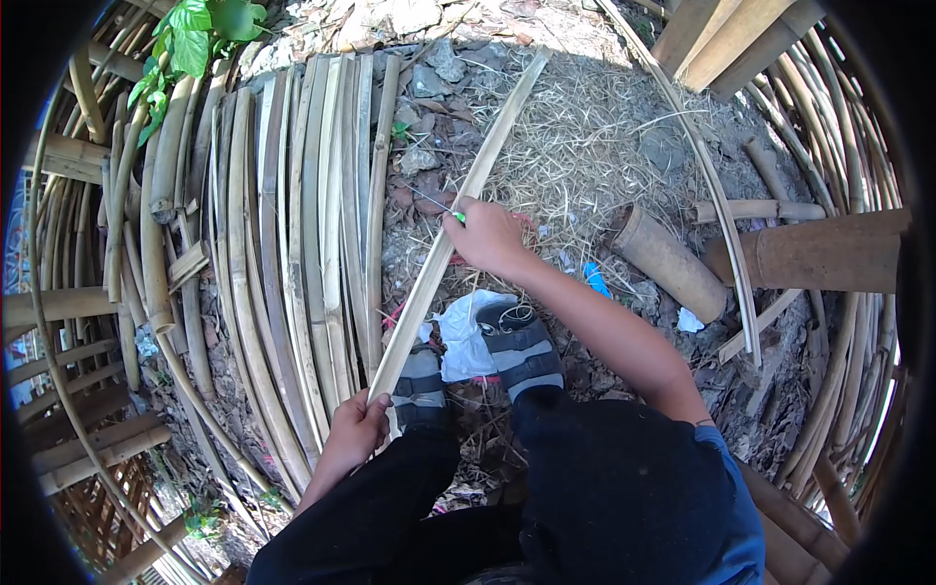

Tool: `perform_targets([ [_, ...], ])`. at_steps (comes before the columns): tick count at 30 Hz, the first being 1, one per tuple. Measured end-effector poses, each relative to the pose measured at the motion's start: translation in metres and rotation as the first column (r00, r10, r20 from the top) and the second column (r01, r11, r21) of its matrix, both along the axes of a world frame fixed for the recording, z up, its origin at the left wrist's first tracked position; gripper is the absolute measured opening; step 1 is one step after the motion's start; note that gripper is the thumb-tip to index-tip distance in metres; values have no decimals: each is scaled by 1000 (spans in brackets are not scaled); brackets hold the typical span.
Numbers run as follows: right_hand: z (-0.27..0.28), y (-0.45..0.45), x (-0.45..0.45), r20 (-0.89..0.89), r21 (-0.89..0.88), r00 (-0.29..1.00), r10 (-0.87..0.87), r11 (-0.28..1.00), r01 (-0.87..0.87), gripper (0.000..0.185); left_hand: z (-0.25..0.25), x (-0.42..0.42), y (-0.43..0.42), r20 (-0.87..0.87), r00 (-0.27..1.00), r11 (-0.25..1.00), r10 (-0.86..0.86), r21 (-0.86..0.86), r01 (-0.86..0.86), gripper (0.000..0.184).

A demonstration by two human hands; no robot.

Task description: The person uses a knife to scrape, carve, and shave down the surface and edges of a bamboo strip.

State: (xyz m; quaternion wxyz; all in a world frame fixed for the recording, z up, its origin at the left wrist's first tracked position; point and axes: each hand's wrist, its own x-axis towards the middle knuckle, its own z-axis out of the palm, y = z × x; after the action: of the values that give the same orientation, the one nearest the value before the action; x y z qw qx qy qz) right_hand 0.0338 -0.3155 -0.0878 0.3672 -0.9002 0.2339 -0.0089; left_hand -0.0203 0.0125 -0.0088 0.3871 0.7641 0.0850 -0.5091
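A long pale bamboo strip (pixel 426 278) slants across the middle, its far end on the ground and its near end by my knee. My left hand (pixel 359 429) is closed around that near end. My right hand (pixel 484 236) is closed against the strip about midway, gripping a small knife; a bit of the green handle (pixel 459 216) shows at the fingers. Its thin blade (pixel 431 199) points left across the strip, and most of the handle is hidden in the hand.
Many split bamboo strips (pixel 322 234) lie side by side to the left. At right are a thick bamboo piece (pixel 670 263), a long curved strip (pixel 717 190) and bamboo posts. Shavings (pixel 575 146) cover the ground ahead; white plastic (pixel 463 336) lies between my shoes (pixel 522 351).
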Motion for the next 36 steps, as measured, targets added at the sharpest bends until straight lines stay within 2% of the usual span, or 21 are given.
perform_targets([
  [4, -4, -8, -7, 116, 61, 992, 44, 997, -51, 37, 3, 2, -2, 52, 998, 1000, -23, 9, 22, 25],
  [6, -1, -10, -14, 242, 236, 970, -15, 971, -44, 36, 7, 5, -3, 53, 998, 1000, -16, 10, 15, 25],
  [7, -2, -12, -15, 243, 235, 970, -10, 971, -49, 36, 11, 7, -5, -2, 1000, 1000, 2, -14, -2, 25],
  [9, -6, -17, -19, 366, 337, 866, -342, 916, 219, 40, 15, 13, -5, -55, 998, 999, 20, -37, -22, 25],
  [10, -7, -24, -20, 257, 313, 861, -440, 880, 356, 44, 16, 15, -5, -77, 997, 998, 19, -53, -23, 25],
  [11, -9, -27, -26, 257, 313, 862, -437, 882, 354, 44, 17, 17, -4, -97, 995, 997, 16, -70, -23, 25],
  [13, -10, -23, -43, 65, 477, 892, -448, 799, 367, 46, 17, 22, -3, -95, 995, 997, 8, -79, -16, 26],
  [14, -7, -12, -55, 144, 435, 935, -323, 870, 234, 44, 18, 24, -3, -96, 995, 996, -2, -84, -6, 26],
  [16, 16, 20, -79, 255, 263, 966, 44, 958, -113, 38, 22, 27, -6, -110, 994, 996, 10, -84, -19, 26],
  [17, 20, 35, -85, 339, 130, 903, 263, 938, -322, 35, 23, 28, -7, -125, 992, 996, 17, -84, -28, 26],
  [18, 14, 52, -92, 378, 48, 838, 394, 895, -443, 38, 23, 28, -9, -127, 992, 996, 21, -80, -32, 26],
  [19, 13, 67, -99, 380, 53, 837, 393, 894, -444, 38, 24, 29, -11, -146, 989, 993, 34, -103, -50, 25],
  [21, 11, 89, -106, 204, 13, 754, 625, 768, -640, 40, 26, 29, -11, -160, 986, 991, 44, -117, -63, 25],
  [25, 3, 92, -104, 161, -5, 821, 547, 832, -554, 41, 23, 30, -7, -134, 991, 993, 10, -119, -26, 25],
  [27, -1, 81, -97, 148, -21, 885, 441, 896, -443, 41, 23, 28, -10, -107, 994, 994, 22, -104, -33, 25],
  [32, -10, 58, -91, 150, -95, 899, 412, 911, -402, 39, 19, 25, -7, -92, 996, 995, 1, -102, -11, 26],
  [36, -15, 33, -80, 122, -176, 946, 300, 945, -277, 39, 17, 24, -8, -82, 997, 995, 7, -100, -16, 27],
])
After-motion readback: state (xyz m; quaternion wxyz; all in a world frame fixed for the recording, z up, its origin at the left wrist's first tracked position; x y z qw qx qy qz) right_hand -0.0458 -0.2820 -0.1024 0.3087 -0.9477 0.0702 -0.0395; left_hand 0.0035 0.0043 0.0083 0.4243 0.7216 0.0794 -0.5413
